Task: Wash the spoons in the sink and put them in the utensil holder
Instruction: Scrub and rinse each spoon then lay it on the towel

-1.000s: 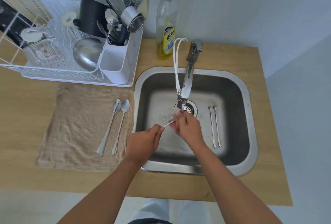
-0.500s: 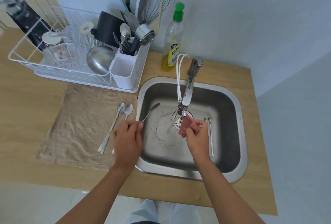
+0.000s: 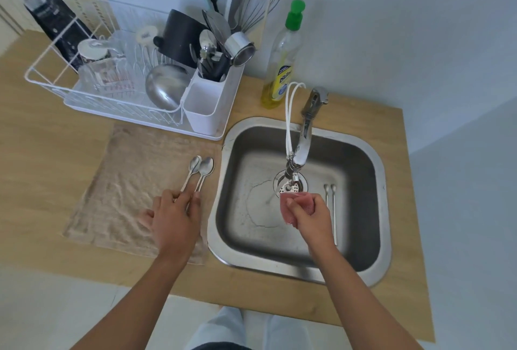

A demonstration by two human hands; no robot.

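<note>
My left hand [image 3: 173,218] is over the beige towel [image 3: 120,190], its fingers pinching the handle of a spoon [image 3: 206,167] that lies beside another spoon [image 3: 194,161] on the towel. I see only two spoon bowls there. Over the steel sink [image 3: 307,270], my right hand [image 3: 310,218] grips a pink scrubbing pad [image 3: 291,205] just in front of the running tap [image 3: 305,137]. Two more spoons [image 3: 333,210] lie on the sink floor right of the drain. The white utensil holder [image 3: 201,106] stands at the dish rack's right end, full of utensils.
A white dish rack [image 3: 56,78] at the back left holds a steel bowl [image 3: 166,88], a jar and glasses. A dish soap bottle [image 3: 282,64] stands behind the sink by the wall. The wooden counter's [image 3: 405,210] right edge is close to the sink.
My left hand carried a washed spoon out of the sink, leftward, down onto the towel beside the spoons there. My right hand stayed over the drain with the pink pad.
</note>
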